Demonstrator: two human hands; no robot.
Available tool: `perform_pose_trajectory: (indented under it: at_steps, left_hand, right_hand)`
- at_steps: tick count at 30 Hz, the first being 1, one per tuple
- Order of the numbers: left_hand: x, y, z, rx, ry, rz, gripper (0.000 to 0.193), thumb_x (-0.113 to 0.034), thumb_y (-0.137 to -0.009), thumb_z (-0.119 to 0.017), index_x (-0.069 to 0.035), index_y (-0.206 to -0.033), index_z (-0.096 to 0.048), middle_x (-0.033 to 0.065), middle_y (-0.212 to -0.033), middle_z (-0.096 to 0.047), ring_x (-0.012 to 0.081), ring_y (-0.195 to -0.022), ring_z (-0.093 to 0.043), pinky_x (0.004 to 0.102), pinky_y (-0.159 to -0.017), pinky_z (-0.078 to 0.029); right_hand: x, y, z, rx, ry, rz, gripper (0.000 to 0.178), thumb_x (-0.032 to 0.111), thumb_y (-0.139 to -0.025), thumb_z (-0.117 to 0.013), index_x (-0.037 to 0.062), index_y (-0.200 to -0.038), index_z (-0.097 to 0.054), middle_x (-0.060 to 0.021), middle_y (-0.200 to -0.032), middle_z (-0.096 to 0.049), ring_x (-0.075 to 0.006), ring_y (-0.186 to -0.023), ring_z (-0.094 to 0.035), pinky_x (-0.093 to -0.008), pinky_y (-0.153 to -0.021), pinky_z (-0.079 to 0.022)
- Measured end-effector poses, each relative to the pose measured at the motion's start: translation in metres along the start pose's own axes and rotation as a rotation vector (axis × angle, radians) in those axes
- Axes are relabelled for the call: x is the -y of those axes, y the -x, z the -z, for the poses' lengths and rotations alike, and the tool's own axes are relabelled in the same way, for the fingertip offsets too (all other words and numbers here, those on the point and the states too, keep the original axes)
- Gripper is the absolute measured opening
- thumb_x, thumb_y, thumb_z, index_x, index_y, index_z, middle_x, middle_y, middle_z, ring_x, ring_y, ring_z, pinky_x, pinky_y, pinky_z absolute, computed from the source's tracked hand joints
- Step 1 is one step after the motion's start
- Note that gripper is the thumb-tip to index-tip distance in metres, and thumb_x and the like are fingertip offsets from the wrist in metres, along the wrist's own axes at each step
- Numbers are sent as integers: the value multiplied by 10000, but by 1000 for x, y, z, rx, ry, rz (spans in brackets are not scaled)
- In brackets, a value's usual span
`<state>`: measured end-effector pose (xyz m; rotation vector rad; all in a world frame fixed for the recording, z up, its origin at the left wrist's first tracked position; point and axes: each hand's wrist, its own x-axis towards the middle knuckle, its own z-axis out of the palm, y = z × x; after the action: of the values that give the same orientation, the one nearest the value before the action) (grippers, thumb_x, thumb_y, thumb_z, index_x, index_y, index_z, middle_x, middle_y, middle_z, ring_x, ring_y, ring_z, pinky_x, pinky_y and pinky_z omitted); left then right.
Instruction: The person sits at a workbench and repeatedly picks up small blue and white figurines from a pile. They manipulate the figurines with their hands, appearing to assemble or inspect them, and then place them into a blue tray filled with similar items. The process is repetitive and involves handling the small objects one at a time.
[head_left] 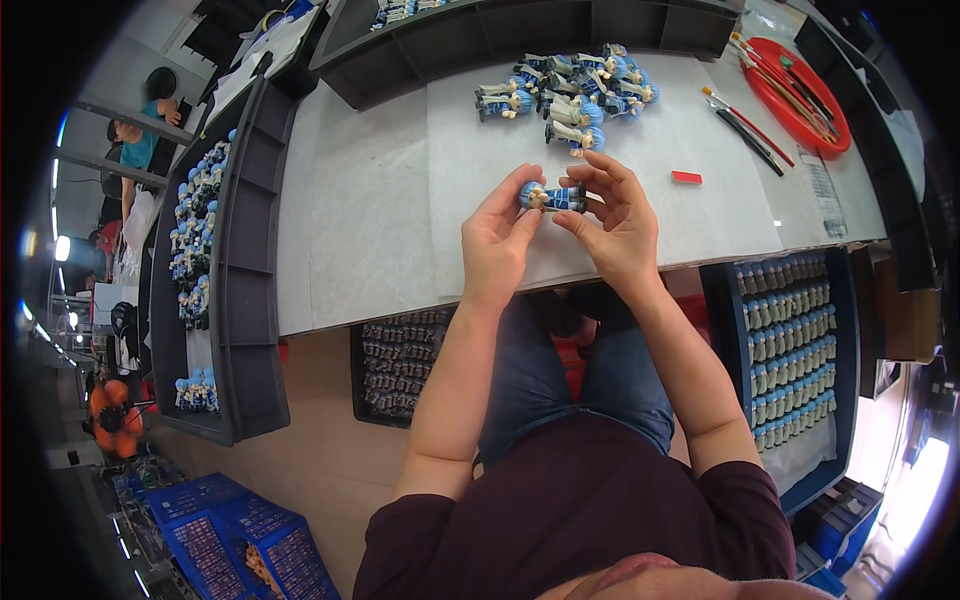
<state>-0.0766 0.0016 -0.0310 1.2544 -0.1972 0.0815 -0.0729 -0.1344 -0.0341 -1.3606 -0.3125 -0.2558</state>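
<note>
A small figurine (pixel 562 198) with light blue hair and blue clothing lies sideways between my two hands, above the white sheet on the table. My left hand (pixel 500 225) pinches it at the head end, with the thumb below and the fingers above. Around its dark feet, at the other end, curl the thumb and fingers of my right hand (pixel 622 222). Just beyond my hands a pile of similar blue-haired figurines (pixel 575 112) lies on the sheet. A small red block (pixel 686 178) rests to the right of my right hand.
Paintbrushes (pixel 745 135) lie near a red oval tray (pixel 835 140) holding more brushes. A dark crate (pixel 245 270) of figurines stands left; another crate (pixel 480 45) borders the table's far side. Below right, a crate (pixel 738 370) holds rows of figurines. Blue baskets (pixel 215 530) stand lower left.
</note>
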Motion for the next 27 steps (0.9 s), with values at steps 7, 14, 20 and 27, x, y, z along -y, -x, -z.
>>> perform_pose_trajectory:
  at_steps: [7, 14, 20, 27]
  left_hand:
    - [-1, 0, 0, -21, -37, -27, 441, 157, -783, -459, 37, -1207, -460, 132, -1164, -530, 158, -1079, -507, 237, -894, -414]
    - [0, 1, 0, -34, -26, -41, 466, 182, -752, -464, 28, -1191, -474, 128, -1161, -533, 163, -1081, -505, 249, -902, -409]
    - [1, 1, 1, -21, -29, -69, 467, 186, -746, -473, 24, -1183, -482, 124, -1156, -536, 162, -1082, -505, 254, -907, -411]
    - [1, 2, 0, -22, -4, -57, 451, 182, -751, -472, 19, -1170, -495, 110, -1141, -540, 153, -1057, -510, 252, -893, -414]
  right_hand:
    - [-2, 1, 1, 18, 14, -8, 653, -142, -668, -654, 32, -1243, -397, -109, -1136, -480, -195, -1063, -505, -327, -900, -465]
    - [-2, 0, 0, 21, 26, -18, 619, -161, -665, -632, 38, -1215, -430, -101, -1127, -490, -188, -1064, -506, -337, -925, -453]
    - [-2, 0, 0, 16, 27, -34, 586, -160, -667, -623, 36, -1193, -453, -101, -1120, -497, -186, -1063, -510, -335, -931, -451]
    - [-3, 1, 1, 28, 39, -25, 559, -160, -671, -618, 16, -1178, -462, -96, -1123, -497, -188, -1065, -512, -324, -926, -449]
